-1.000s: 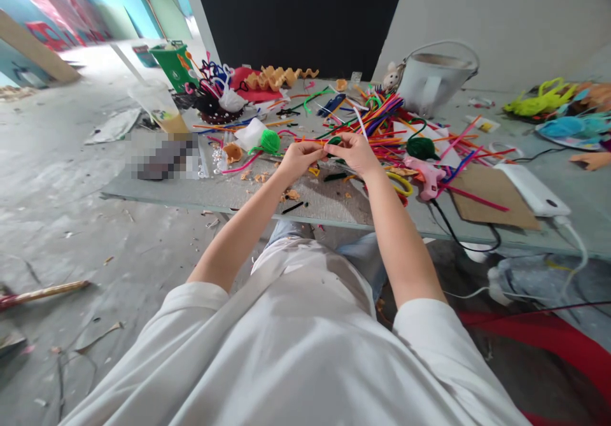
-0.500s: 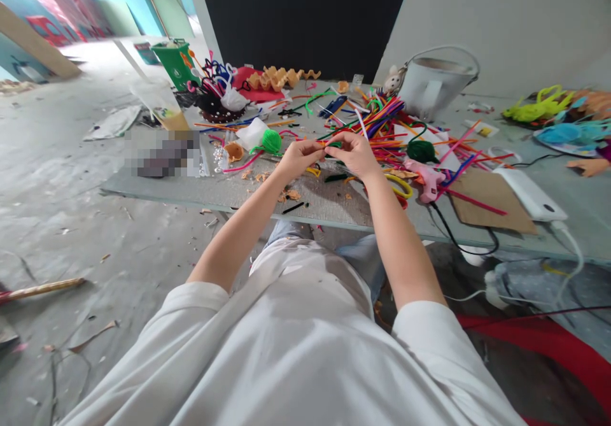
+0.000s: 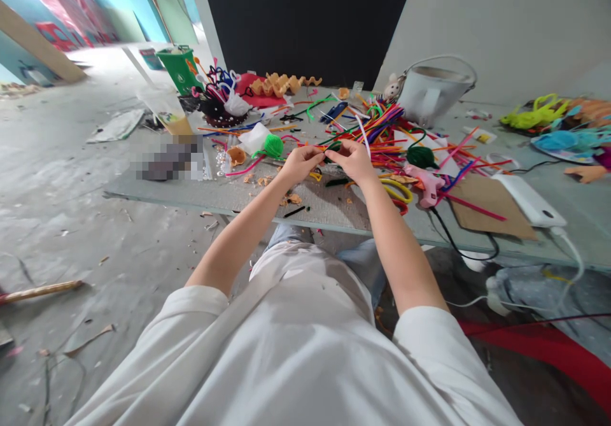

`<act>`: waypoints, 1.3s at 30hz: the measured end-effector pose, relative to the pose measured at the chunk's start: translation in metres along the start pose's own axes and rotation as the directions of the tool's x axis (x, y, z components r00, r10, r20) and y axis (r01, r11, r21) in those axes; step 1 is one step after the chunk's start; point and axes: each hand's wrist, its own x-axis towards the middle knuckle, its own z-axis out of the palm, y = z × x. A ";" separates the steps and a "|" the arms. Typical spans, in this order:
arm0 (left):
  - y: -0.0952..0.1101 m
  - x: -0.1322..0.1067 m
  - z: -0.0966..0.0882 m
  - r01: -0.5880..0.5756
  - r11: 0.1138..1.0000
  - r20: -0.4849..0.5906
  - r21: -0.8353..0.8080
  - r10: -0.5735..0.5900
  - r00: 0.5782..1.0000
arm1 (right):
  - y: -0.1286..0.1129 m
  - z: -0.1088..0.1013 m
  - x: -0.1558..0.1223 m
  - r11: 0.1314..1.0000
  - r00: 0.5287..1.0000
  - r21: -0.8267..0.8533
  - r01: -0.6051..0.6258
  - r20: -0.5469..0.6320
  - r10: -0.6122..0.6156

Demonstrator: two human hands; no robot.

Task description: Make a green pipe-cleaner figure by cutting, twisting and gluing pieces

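My left hand [image 3: 302, 162] and my right hand [image 3: 352, 161] meet fingertip to fingertip over the near part of the table [image 3: 329, 206]. Both are closed in a pinch. What lies between the fingers is too small and too hidden to name; bits of orange and green show close by. A bright green ball of yarn [image 3: 273, 146] lies left of my left hand. Beyond my right hand spreads a heap of coloured pipe cleaners [image 3: 382, 127]. Yellow-handled scissors [image 3: 397, 190] rest beside my right forearm.
A pink glue gun [image 3: 426, 184] lies to the right, near brown cardboard [image 3: 491, 206] and a white power strip [image 3: 529, 200]. At the back stands a metal watering can [image 3: 432, 92]. On the left are a plastic cup [image 3: 167, 111] and an orange egg carton piece [image 3: 281, 84].
The view has shifted slightly, so the table sits a little lower in the picture. My hands stay pinched together in nearly the same place, with small finger movements.
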 end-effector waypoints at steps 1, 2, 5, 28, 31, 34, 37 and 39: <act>0.001 0.000 0.000 0.000 1.000 -0.005 -0.001 0.000 1.000 | 0.000 0.000 0.000 1.000 1.000 0.008 -0.006 0.012 0.006; 0.001 -0.001 0.000 -0.002 1.000 -0.007 -0.001 0.002 1.000 | 0.000 0.000 0.000 1.000 1.000 0.015 -0.011 0.025 0.011; 0.000 0.000 0.000 -0.003 1.000 0.005 0.001 0.003 1.000 | -0.001 0.001 0.000 0.999 0.999 0.032 -0.018 0.034 0.017; 0.003 0.000 0.000 0.144 0.980 0.009 -0.136 -0.144 0.990 | 0.007 -0.011 0.008 0.993 0.966 -0.062 0.101 -0.233 -0.113; 0.006 -0.001 0.001 0.113 0.989 0.056 -0.100 -0.108 0.993 | -0.002 0.002 0.004 0.997 0.998 -0.063 0.049 -0.040 -0.052; 0.006 -0.002 0.001 0.118 0.990 0.050 -0.074 -0.114 0.992 | -0.005 0.005 0.003 0.997 0.999 -0.072 0.018 -0.042 -0.021; 0.004 -0.001 0.000 0.136 0.986 -0.002 -0.095 -0.137 0.991 | -0.004 0.001 0.003 0.999 0.998 -0.040 -0.009 -0.065 0.006; 0.004 0.000 -0.001 0.136 0.983 -0.033 -0.126 -0.141 0.989 | -0.004 -0.002 0.002 1.000 0.997 -0.022 -0.012 -0.072 0.010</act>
